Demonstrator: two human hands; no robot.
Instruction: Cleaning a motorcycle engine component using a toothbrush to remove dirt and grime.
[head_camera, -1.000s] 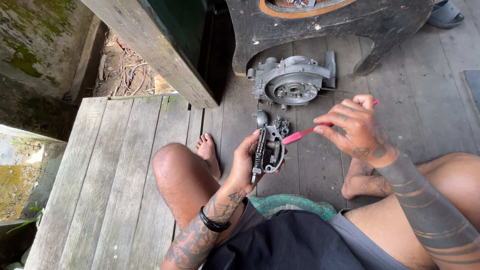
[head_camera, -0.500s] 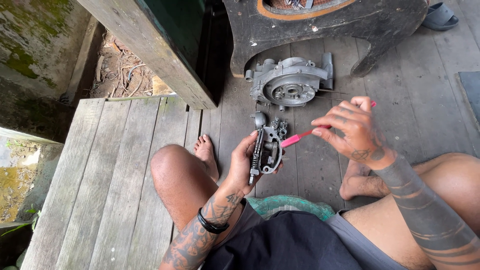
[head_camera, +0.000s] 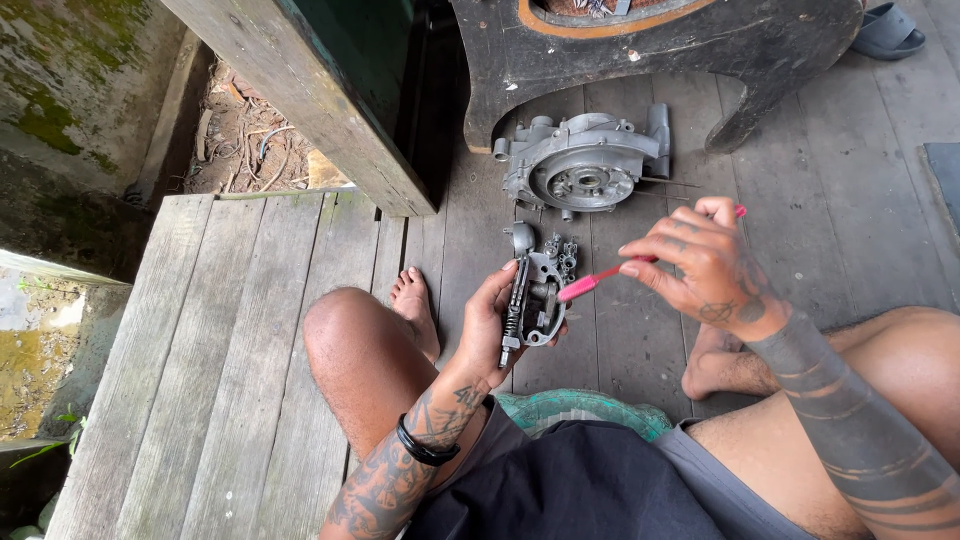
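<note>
Barely shifted since the earlier frames: right hand (head_camera: 705, 262) edged a little lower and closer, pink-handled brush (head_camera: 598, 281) now angled with its tip at the metal part. Left hand (head_camera: 492, 335) holding as before, in the same spot above the planks between the knees.

Left hand clamped around a small grey cast-metal engine part (head_camera: 535, 298), thumb on one side, fingers wrapped behind, a coiled spring and rod running down its left edge. Right hand pinched shut on the brush near the far end of the handle, hands set apart, joined only through the tool meeting the part.

Cleaning seemingly under way rather than finished: part looks dull grey, darker grime in its recesses, no clear bright patch to mark a done area; bristles themselves hidden behind the casting, so contact cannot be confirmed. Larger round engine casing (head_camera: 585, 172) lying untouched on the wooden deck (head_camera: 250, 350) ahead, just before the dark wooden base (head_camera: 640, 50), likely awaiting its turn.

Bare foot (head_camera: 413, 300) resting on the boards beside the held part; black wristband (head_camera: 422, 448) on the left forearm.
</note>
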